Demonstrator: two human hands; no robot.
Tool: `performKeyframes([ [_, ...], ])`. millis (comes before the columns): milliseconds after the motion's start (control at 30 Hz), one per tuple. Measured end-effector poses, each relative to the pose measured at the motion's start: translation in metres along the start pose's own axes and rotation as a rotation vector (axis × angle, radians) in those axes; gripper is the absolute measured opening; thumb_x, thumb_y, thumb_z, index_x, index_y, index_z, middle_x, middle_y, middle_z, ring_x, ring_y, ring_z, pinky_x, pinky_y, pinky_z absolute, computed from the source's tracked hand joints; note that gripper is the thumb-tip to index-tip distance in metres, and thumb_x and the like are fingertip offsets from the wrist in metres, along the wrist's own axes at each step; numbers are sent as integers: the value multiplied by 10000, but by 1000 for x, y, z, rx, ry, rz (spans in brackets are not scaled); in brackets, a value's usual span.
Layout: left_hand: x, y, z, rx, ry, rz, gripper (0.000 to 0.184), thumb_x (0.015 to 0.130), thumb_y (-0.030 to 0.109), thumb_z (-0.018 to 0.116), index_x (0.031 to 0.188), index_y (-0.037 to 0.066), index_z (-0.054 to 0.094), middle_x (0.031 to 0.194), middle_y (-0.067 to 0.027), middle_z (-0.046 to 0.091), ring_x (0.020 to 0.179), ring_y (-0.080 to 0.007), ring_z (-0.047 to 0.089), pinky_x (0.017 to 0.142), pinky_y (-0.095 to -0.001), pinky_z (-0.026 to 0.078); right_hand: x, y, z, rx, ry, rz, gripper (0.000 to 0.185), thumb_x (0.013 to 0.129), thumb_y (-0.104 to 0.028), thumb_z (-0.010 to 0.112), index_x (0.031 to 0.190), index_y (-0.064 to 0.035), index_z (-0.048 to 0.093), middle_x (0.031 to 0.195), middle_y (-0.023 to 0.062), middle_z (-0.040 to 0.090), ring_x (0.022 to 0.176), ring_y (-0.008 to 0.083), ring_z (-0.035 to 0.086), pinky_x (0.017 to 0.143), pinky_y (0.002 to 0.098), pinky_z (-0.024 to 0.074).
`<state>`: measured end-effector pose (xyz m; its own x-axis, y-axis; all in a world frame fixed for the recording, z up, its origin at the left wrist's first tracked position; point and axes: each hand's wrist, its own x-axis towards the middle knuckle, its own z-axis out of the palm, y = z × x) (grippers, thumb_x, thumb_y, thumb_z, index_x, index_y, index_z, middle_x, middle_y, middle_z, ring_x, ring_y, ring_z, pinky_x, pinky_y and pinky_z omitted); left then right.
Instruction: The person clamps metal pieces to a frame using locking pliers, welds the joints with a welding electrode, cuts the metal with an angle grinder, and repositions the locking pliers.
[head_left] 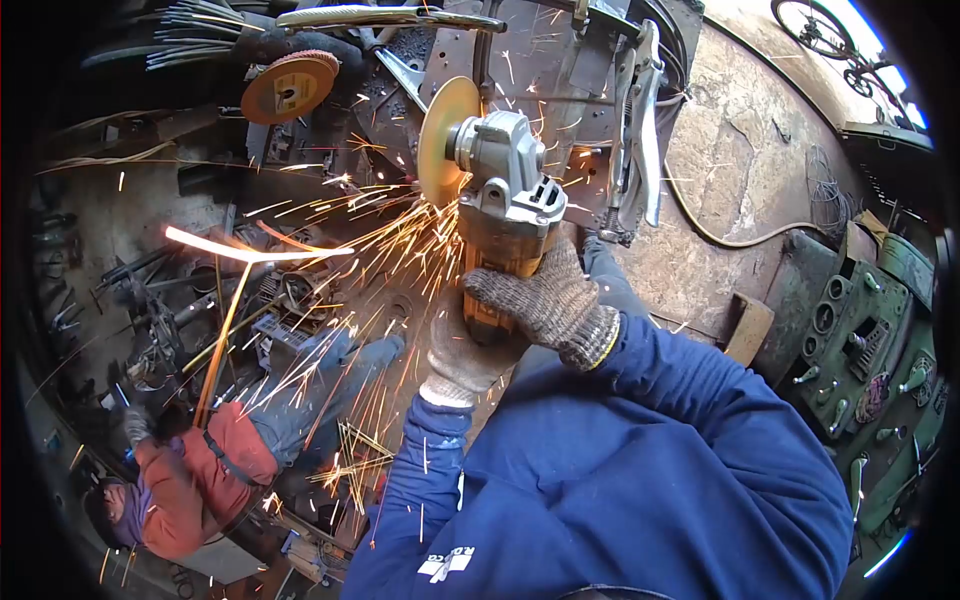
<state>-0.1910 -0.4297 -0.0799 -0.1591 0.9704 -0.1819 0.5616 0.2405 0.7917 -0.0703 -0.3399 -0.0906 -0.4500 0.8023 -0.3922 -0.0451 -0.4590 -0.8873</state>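
Observation:
An angle grinder with a metal head and an orange-brown body is held in front of me, its thin yellowish disc facing left. My left hand, in a light grey knitted glove, is closed around the lower end of the body. Higher on the same body, from the right, my right hand is wrapped in a darker grey glove with a yellow-edged cuff. Bright sparks spray left and down from below the disc. The disc's point of contact is hidden by sparks.
Locking pliers stand at the bench edge, right of the grinder. A spare flap disc lies upper left. Another person in a red top is at lower left, behind sparks. A green machine with levers is at right; a hose crosses the floor.

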Motion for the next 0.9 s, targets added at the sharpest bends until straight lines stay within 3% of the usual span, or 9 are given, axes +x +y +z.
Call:
performKeyframes([
  [167, 0, -8, 1, 59, 10, 64, 755, 668, 200, 863, 1269, -32, 469, 1129, -193, 618, 1016, -337, 659, 868, -407, 532, 0, -3, 1, 66, 21, 15, 751, 727, -128, 877, 1304, -34, 406, 1215, 128, 599, 1101, 229, 622, 926, 379, 547],
  [233, 1, -5, 3, 52, 104, 68, 743, 610, 263, 892, 1202, 19, 516, 1017, -184, 650, 887, -340, 688, 788, -429, 560, 2, -3, 0, 48, -7, -25, 749, 727, -128, 875, 1305, -28, 409, 1214, 122, 602, 1103, 228, 623, 923, 381, 548],
  [367, -1, -12, 6, 87, 110, 112, 747, 611, 256, 894, 1214, 26, 518, 1038, -188, 660, 909, -331, 693, 791, -426, 561, 2, -4, -1, 60, 5, -27, 738, 725, -129, 876, 1310, -32, 435, 1202, 119, 619, 1096, 228, 632, 922, 379, 548],
  [433, 3, 0, 5, -168, 55, -91, 770, 608, 259, 902, 1229, 29, 509, 1047, -189, 655, 900, -328, 694, 785, -423, 562, 4, -1, -1, 64, 2, -31, 723, 724, -137, 879, 1307, -31, 465, 1189, 124, 635, 1084, 225, 642, 924, 376, 548],
  [500, 7, -10, 2, -66, -43, -8, 793, 607, 264, 910, 1237, 23, 493, 1052, -185, 645, 899, -328, 691, 780, -420, 564, 4, -4, 0, 73, 1, -42, 713, 721, -137, 880, 1301, -30, 478, 1188, 122, 640, 1078, 224, 646, 925, 376, 547],
  [567, 5, -9, 4, -26, 71, 80, 793, 599, 282, 912, 1227, 22, 502, 1065, -178, 630, 923, -334, 680, 791, -422, 559, 4, -6, -1, 83, 1, -51, 704, 719, -137, 881, 1294, -30, 491, 1186, 121, 646, 1073, 222, 650, 926, 376, 547],
  [700, -9, -38, 17, -76, 51, -28, 789, 596, 285, 906, 1225, 23, 507, 1075, -172, 623, 959, -337, 667, 810, -424, 550, 1, -3, -5, -8, -60, -125, 738, 723, -156, 880, 1320, -40, 462, 1215, 118, 623, 1109, 224, 631, 941, 385, 537],
  [833, -10, -21, 10, 95, 68, 127, 742, 612, 277, 888, 1206, 27, 520, 1071, -168, 617, 967, -337, 660, 827, -430, 540, -9, -3, -3, -206, -46, -266, 775, 729, -186, 878, 1346, -52, 429, 1240, 122, 598, 1145, 230, 609, 956, 388, 529],
  [900, -14, -34, 15, 0, 52, 24, 720, 611, 283, 886, 1187, 28, 538, 1074, -167, 620, 967, -337, 661, 833, -432, 540, -5, 2, -2, -226, -45, -282, 793, 730, -190, 877, 1355, -50, 410, 1226, 120, 610, 1126, 227, 621, 945, 384, 535],
])
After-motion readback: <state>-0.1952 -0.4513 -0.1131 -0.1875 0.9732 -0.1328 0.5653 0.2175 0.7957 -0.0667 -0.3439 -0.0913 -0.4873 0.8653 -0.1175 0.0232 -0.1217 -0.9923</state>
